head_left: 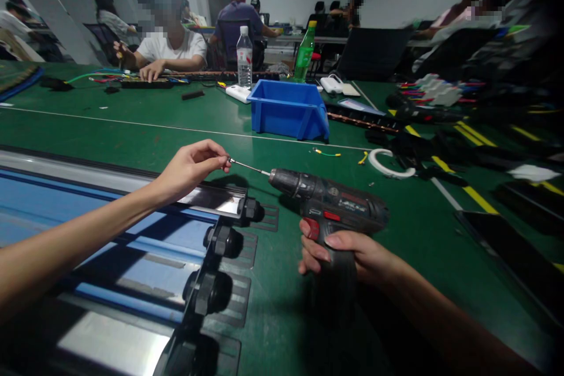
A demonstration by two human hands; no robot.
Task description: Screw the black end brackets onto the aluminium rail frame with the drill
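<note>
My right hand (348,252) is wrapped round the grip of a black cordless drill (339,197), with fingers by its red trigger. A long thin driver bit (249,165) points left out of the chuck. At the bit's tip, my left hand (198,161) pinches a small metal piece, probably a screw (228,160), mostly hidden by the fingertips. Below my left forearm lie long aluminium housings (132,276) with blue faces. Their near ends carry black cable glands (224,242) and flat slotted brackets (264,217).
A blue bin (286,108) stands beyond the drill. Behind it are a clear bottle (244,59) and a green bottle (305,53). A white coil (390,164) and short wires (328,153) lie to the right. Across the green table (154,111), a co-worker (170,47) handles parts.
</note>
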